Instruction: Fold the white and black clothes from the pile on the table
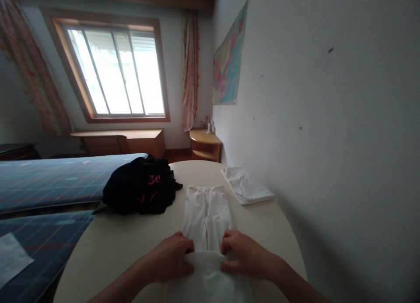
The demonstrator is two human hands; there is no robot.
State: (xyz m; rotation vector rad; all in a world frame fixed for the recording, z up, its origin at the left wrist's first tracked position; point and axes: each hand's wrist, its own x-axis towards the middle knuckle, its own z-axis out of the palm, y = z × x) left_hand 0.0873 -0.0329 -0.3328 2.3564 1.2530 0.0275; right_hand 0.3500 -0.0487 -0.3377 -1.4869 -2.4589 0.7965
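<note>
Dim room, backlit by an overexposed window.
Wide, wood-framed sliding window [114, 71]: panes glare white, outside view washed out. Plain white wall [328, 171]: falls to grey, soft shadow low beside the round cream tabletop [118, 237]. Crumpled black cloth bundle [127, 189]: folds sink into darkness. White cloth trousers [193, 220]: muted, creases soft. Pink-patterned fabric curtain [37, 86], left edge: leans with wide-angle distortion, detail smeared.

Beyond the left hand [172, 257], pink letters [154, 179] reading "se" stand on the black cloth [126, 189]; the pink marks [141, 199] below are unclear. Lettering on the wall map [229, 62], far beyond the right hand [246, 255], is illegible.
</note>
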